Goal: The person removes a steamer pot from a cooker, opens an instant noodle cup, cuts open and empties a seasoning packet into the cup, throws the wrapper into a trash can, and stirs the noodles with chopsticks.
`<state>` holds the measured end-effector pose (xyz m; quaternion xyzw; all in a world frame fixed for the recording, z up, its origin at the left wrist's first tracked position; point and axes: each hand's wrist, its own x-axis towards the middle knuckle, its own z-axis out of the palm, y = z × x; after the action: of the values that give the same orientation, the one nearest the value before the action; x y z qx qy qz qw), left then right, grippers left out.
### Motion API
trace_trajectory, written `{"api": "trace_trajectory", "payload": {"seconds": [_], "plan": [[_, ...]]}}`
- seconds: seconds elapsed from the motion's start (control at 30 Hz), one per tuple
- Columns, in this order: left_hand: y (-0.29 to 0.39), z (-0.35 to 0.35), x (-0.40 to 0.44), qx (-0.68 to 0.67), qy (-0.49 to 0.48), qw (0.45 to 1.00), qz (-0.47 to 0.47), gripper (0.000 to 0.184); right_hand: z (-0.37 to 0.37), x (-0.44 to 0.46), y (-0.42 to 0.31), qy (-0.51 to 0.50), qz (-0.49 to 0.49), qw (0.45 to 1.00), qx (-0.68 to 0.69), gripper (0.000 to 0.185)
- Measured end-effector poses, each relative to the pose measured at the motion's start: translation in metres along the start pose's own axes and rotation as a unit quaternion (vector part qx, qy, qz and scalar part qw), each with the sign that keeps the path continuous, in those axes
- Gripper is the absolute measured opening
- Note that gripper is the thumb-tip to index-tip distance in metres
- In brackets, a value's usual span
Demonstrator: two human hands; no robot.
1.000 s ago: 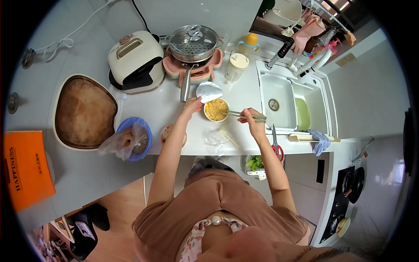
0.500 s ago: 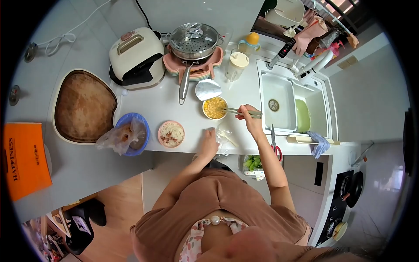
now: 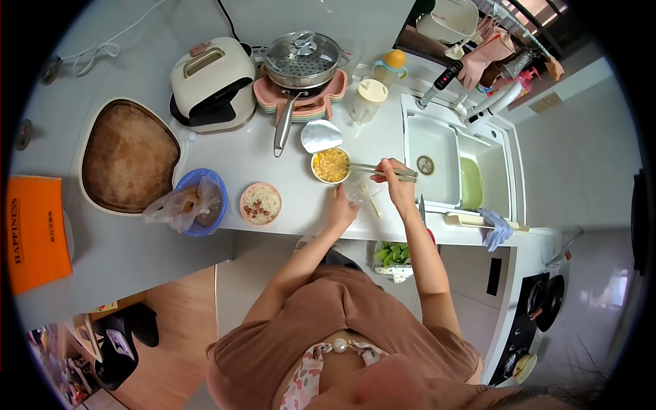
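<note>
My right hand is closed around a pair of chopsticks, whose tips reach into a small round tub of yellow noodle-like food. The tub's silver foil lid is peeled back at its far side. My left hand is just below the tub, fingers apart, with one fingertip at or very near its base. Beside that hand lie a clear plastic wrapper and a pale, thin utensil. To the left sits a pink-rimmed bowl of white food with brown bits.
A lidded steamer pan stands behind the tub, its handle pointing toward me. Right are a white sink and partly hidden scissors. Left are a blue bowl holding a plastic bag, a wooden board and a cream appliance.
My left hand has moved from the counter's front edge up to the tub. My right hand still holds the chopsticks in the food. The view has shifted slightly.
</note>
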<state>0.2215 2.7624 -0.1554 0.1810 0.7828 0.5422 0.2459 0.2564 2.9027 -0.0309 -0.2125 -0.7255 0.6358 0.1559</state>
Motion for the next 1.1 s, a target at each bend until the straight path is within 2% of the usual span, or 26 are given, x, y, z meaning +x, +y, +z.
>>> {"api": "trace_trajectory", "payload": {"seconds": [0.1,0.17,0.2,0.23,0.3,0.37,0.43,0.47,0.53,0.63,0.67,0.83,0.97,1.03,1.1], "plan": [[-0.017,-0.005,-0.007,0.045,0.078,0.994,0.063,0.072,0.016,0.0,-0.004,-0.063,0.012,0.998,0.009,0.027],[-0.012,-0.034,-0.016,0.085,0.049,0.993,0.071,0.061,0.02,0.0,-0.007,-0.057,-0.054,0.994,-0.072,0.023],[-0.007,-0.052,-0.023,0.104,0.038,0.991,0.072,0.056,0.019,0.001,-0.008,-0.042,-0.033,0.997,-0.06,0.024],[-0.002,-0.071,-0.033,0.106,0.074,0.987,0.093,0.041,0.016,0.002,-0.008,-0.03,-0.012,0.998,-0.048,0.026],[0.016,-0.118,-0.061,0.195,0.237,0.93,0.202,0.042,0.006,0.001,-0.011,-0.002,-0.022,0.998,-0.057,0.032],[0.007,-0.16,-0.08,0.25,0.354,0.879,0.199,0.042,-0.004,0.0,-0.022,0.015,-0.047,0.999,-0.007,0.034],[-0.027,-0.188,-0.089,0.224,0.398,0.884,0.098,0.044,-0.007,-0.003,-0.034,0.039,-0.031,0.999,0.002,0.036],[-0.046,-0.2,-0.088,0.135,0.377,0.916,0.031,0.043,-0.006,-0.003,-0.033,0.04,-0.036,0.999,0.0,0.037],[-0.079,-0.218,-0.076,-0.05,0.321,0.941,-0.096,0.042,-0.004,-0.002,-0.031,0.046,-0.048,0.998,-0.002,0.037],[-0.097,-0.225,-0.061,-0.201,0.212,0.947,-0.129,0.04,0.001,-0.003,-0.025,0.049,-0.058,0.997,0.012,0.037],[-0.101,-0.224,-0.057,-0.184,0.213,0.947,-0.155,0.037,0.002,-0.003,-0.024,0.043,-0.065,0.997,0.014,0.037],[-0.093,-0.198,-0.066,-0.174,0.211,0.955,-0.116,0.029,0.007,-0.004,-0.016,0.013,-0.055,0.998,-0.007,0.033],[-0.091,-0.174,-0.072,-0.179,0.202,0.958,-0.096,0.024,0.014,0.004,-0.001,-0.032,-0.05,0.995,-0.081,0.027],[-0.089,-0.171,-0.071,-0.23,0.165,0.95,-0.13,0.032,0.019,0.005,0.006,-0.081,-0.02,0.996,-0.043,0.026],[-0.087,-0.172,-0.068,-0.295,0.142,0.933,-0.147,0.039,0.019,0.006,0.008,-0.073,0.0,0.997,-0.013,0.029]]}}
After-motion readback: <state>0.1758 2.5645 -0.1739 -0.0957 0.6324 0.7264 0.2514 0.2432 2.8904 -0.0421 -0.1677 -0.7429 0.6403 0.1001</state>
